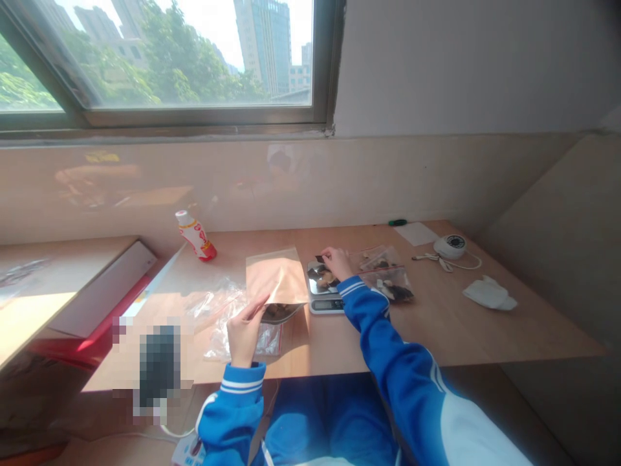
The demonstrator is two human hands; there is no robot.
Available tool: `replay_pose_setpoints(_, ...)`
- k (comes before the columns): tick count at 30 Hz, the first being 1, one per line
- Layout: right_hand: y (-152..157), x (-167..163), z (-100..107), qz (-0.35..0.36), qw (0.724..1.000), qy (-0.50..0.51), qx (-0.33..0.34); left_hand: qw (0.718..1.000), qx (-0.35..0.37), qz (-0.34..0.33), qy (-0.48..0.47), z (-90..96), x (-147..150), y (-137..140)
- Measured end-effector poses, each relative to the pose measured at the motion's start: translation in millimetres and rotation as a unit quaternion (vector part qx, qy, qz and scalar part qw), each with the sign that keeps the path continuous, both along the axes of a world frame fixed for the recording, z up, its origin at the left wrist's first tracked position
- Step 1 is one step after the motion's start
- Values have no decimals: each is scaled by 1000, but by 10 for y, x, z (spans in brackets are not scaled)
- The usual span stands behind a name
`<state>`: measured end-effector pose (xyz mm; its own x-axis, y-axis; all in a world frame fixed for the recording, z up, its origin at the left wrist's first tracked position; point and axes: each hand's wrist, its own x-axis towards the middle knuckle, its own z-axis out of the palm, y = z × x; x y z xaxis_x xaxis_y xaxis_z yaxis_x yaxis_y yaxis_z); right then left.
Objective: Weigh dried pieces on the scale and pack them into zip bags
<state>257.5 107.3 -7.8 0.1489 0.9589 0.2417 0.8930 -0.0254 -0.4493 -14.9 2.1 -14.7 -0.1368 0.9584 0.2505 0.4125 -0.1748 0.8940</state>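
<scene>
My left hand (246,330) is closed on the near edge of a brown paper bag (276,275), whose mouth gapes toward me and shows dark contents inside. Over a small kitchen scale (326,305), my right hand (337,262) pinches a dark, flat piece (320,258) that looks like dried fungus. More dark and tan pieces (324,278) lie on the scale's shiny plate. Just right of the scale are clear zip bags (391,283) with similar dark and pale pieces. Crumpled clear plastic bags (220,323) lie under and beside the paper bag.
A red-and-white bottle (195,236) stands at the back left. Toward the right are a white dome camera (450,246) with its cable, a crumpled white tissue (490,293), a sheet of paper (416,233) and a green-handled tool (398,222). A blurred dark object (160,366) sits at the front left.
</scene>
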Motion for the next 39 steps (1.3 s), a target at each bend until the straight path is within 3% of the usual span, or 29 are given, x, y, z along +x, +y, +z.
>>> replay_pose_setpoints(5, -22, 6, -71, 17, 998, -52, -24, 1000, -3, -7, -5, 38, -2, -2)
replay_pose_setpoints(16, -158, 70, 25, 2, 996, -91, -25, 1000, -6, 7, -9, 89, -11, 23)
replay_pose_setpoints(19, -396, -44, 101, -26, 998, 1, 58, 1000, 7, 3, -1, 114, -21, 33)
replay_pose_setpoints(22, -846, -340, 112, -18, 963, 180, 199, 1000, 4, 6, 2, 128, 11, 37)
replay_pose_setpoints(23, -1009, -476, 91, 8, 951, 226, 209, 1000, 0, 8, 4, 132, 29, 36)
replay_pose_setpoints(25, -1282, -771, 28, 103, 945, 272, 152, 1000, -8, 10, 9, 139, 64, 31)
replay_pose_setpoints(27, -1433, -1042, -27, 210, 945, 240, 68, 1000, -10, 9, 11, 146, 91, 18)
replay_pose_setpoints(29, -1457, -1242, -37, 234, 956, 174, 31, 1000, -13, 10, 5, 150, 106, -7)
replay_pose_setpoints(34, -1317, -1441, 92, 194, 979, -9, -56, 999, -30, 13, -19, 139, 143, -88)
replay_pose_setpoints(39, -1293, -1480, 100, 161, 980, -48, -107, 998, -30, 19, -47, 113, 207, -105)
